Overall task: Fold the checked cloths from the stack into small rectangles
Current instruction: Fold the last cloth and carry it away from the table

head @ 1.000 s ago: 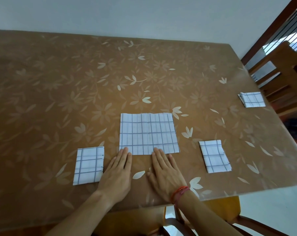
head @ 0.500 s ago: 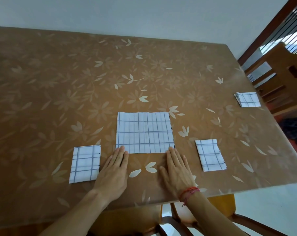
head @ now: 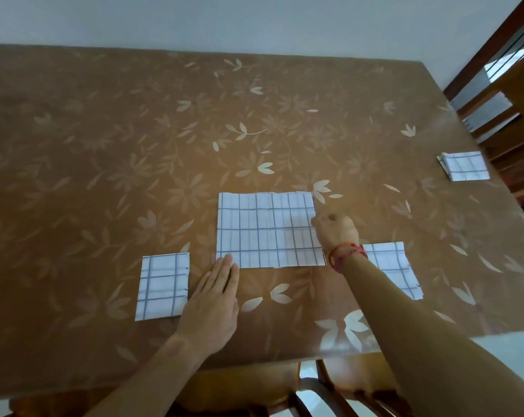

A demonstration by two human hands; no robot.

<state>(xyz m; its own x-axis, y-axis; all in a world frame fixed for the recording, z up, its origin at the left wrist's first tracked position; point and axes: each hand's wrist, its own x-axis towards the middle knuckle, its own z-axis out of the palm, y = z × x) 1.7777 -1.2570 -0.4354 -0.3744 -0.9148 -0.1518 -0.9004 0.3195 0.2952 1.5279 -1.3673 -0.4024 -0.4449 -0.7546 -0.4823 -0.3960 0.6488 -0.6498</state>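
Two cloths folded, one underway

Centre cloth (head: 269, 230) half-open: left hand (head: 215, 299) flat at seven o'clock, right hand (head: 334, 228) fingers pinching its three o'clock edge; stack (head: 465, 166) waits.

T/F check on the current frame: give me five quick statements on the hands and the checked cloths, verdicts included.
1. The left hand lies flat, fingertips at the near left corner of the big cloth. True.
2. The right hand lies flat on the table. False: it is curled at the big cloth's right edge.
3. A small folded cloth lies left of the left hand. True.
4. The stack sits at the table's left edge. False: far right.
5. The right wrist is bare. False: it wears a red thread band.
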